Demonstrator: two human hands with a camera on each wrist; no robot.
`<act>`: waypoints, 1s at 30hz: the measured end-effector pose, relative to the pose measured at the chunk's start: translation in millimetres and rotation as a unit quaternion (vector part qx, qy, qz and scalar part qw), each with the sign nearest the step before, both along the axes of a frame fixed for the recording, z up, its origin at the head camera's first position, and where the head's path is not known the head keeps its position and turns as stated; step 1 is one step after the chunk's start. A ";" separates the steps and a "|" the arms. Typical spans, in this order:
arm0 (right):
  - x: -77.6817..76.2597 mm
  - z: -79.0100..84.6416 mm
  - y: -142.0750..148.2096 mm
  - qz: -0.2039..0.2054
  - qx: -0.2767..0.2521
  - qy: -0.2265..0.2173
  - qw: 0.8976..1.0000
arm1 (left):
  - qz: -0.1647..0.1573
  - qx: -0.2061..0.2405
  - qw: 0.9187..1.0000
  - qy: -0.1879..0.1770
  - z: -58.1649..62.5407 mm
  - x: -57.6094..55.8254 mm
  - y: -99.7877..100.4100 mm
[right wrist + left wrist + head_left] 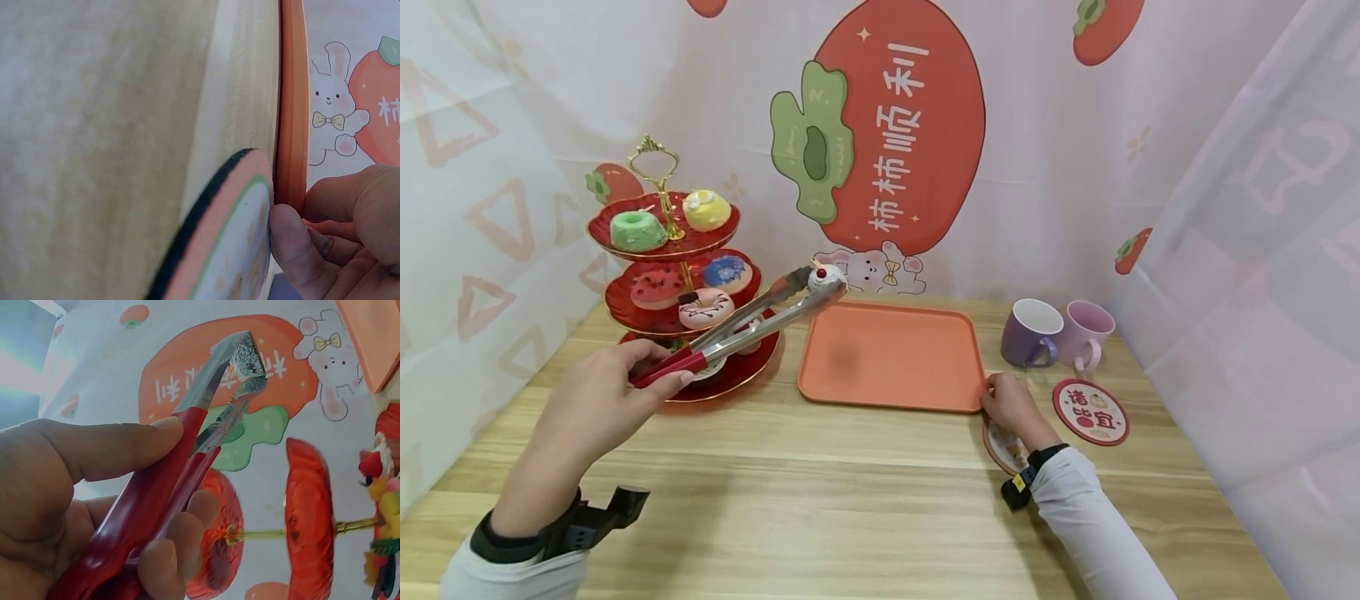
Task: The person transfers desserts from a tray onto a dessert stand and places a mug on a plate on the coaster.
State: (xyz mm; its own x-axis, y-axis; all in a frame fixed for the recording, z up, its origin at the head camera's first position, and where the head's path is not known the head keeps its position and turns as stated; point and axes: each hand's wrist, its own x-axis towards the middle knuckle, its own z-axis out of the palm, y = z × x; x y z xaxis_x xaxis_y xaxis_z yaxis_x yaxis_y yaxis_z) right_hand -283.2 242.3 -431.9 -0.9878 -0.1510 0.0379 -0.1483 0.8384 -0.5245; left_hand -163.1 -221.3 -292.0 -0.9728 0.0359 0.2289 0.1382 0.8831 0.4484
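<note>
Tongs (pixel 760 328) grip 1 cake (pixel 825 277) near the tray (pixel 895 358).

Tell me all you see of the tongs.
The tongs have two shiny, metal-looking arms with red grips. The left hand holds them by the grips, slanting up and forward. Their tips, in the head view beside the far left corner of the orange tray, pinch a small white cake with a red ball on top.

Table (pixel 850 508) — orange tray (pixel 895 354), tiered stand (pixel 751 372), mugs (pixel 1024 335), coasters (pixel 1091 413).
</note>
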 end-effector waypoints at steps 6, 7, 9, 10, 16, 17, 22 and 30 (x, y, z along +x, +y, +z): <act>0.4 0.3 0.8 -0.002 0.002 0.004 1.000 | 0.005 -0.001 0.999 0.035 6.0 4.6 -5.9; 0.4 0.4 0.8 -0.002 0.003 0.004 1.000 | 0.006 0.001 0.999 0.038 7.2 5.4 -6.8; 0.4 0.4 1.2 0.000 0.004 0.005 1.000 | 0.012 0.003 0.999 0.038 9.8 7.1 -9.1; 0.6 0.4 1.1 0.002 0.003 0.006 1.000 | 0.016 0.004 0.999 0.038 11.1 8.1 -10.3; 0.2 -0.1 -0.6 -0.002 0.003 0.004 1.000 | 0.045 -0.012 0.998 0.049 19.4 13.1 -17.3; 0.2 -0.2 -0.7 -0.003 0.003 0.002 1.000 | 0.051 -0.014 0.997 0.050 20.9 14.0 -18.6; 0.4 0.2 -0.8 -0.002 0.007 0.004 1.000 | 0.085 -0.016 0.994 0.067 28.3 20.0 -26.3; 0.4 0.9 -0.2 0.000 0.003 0.005 1.000 | 0.111 0.002 0.990 0.091 34.0 24.5 -38.0</act>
